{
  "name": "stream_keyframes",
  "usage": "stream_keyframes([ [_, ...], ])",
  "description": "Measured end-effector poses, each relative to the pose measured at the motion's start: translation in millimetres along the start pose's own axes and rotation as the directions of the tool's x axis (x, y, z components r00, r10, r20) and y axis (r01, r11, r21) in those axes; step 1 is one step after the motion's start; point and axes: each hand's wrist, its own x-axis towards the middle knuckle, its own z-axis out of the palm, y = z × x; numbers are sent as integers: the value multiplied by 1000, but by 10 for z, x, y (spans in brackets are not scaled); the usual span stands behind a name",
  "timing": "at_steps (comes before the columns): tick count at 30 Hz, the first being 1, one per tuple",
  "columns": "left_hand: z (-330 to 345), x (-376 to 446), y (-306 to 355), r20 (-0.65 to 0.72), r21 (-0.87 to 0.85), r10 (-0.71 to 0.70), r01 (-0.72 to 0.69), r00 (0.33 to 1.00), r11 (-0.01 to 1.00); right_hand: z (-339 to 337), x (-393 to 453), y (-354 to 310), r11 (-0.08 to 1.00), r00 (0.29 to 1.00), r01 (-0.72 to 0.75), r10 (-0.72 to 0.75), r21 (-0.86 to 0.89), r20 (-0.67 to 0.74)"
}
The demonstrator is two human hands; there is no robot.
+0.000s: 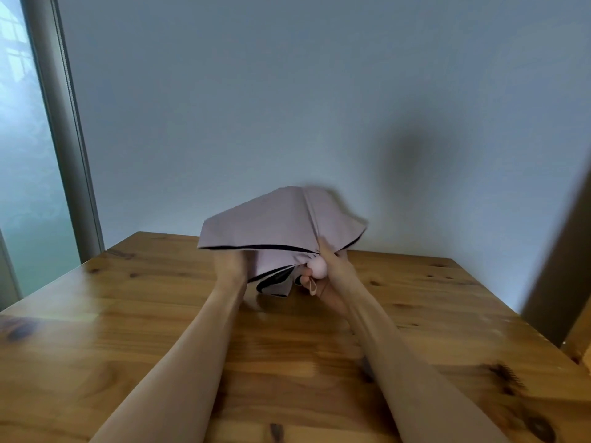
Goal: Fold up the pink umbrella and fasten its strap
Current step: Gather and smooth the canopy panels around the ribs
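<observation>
Head cam: right hand (332, 266) clenched on pink umbrella (278, 222) handle; left hand (232, 265) blurred, grip unclear

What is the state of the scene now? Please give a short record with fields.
umbrella: pink umbrella, canopy loose and spread, not yet rolled
handle: round pink handle, facing the camera
right hand: right hand grips near the handle
left hand: left hand on the canopy's edge, blurred
surface: wooden table
strap: cannot tell if fastened
</observation>
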Motion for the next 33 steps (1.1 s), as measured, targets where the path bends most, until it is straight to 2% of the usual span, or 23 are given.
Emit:
stream_keyframes([
  [2,24,19,90,-210,-66,-68,55,975,996,9,34,43,998,997,66,-66,-20,-34],
  [3,5,58,98,-263,-102,-121,97,957,990,7,54,61,996,995,88,-88,4,-53],
  [7,-109,162,26,-187,-276,-258,201,948,940,16,75,77,985,982,151,-141,80,-124],
  [9,-86,165,28,-131,-215,-279,247,951,945,6,87,98,985,976,169,-161,44,-147],
  [11,-75,171,13,-139,-123,-308,293,941,948,10,88,118,981,968,193,-189,9,-164],
  [15,-129,194,-13,-298,-123,-286,260,911,958,45,80,102,977,950,213,-206,6,-234],
  [19,-105,158,10,-351,-102,-234,212,907,972,63,72,100,975,942,211,-220,-63,-255],
  [21,-81,132,1,-370,73,-109,146,923,987,67,66,102,971,936,208,-233,-119,-264],
  [22,-72,103,6,-372,260,23,80,928,962,73,61,97,968,932,211,-242,-139,-270],
  [23,-63,67,6,-325,450,198,-32,925,892,74,57,91,964,929,215,-251,-155,-273],
  [24,-46,22,27,-211,601,396,-201,894,774,75,56,89,961,927,218,-258,-168,-274],
  [25,-19,-13,28,-32,689,543,-375,839,621,77,50,85,959,926,221,-264,-180,-271],
  [26,27,-55,19,169,708,610,-526,775,472,75,45,84,956,926,223,-269,-191,-265],
  [27,69,-94,-21,344,682,615,-639,710,356,70,38,83,952,927,225,-274,-205,-256],
  [29,134,-156,-101,552,606,556,-757,622,246,58,24,82,945,929,227,-282,-236,-238],
  [33,173,-164,-173,615,567,555,-803,561,183,57,9,73,939,928,236,-294,-250,-230],
])
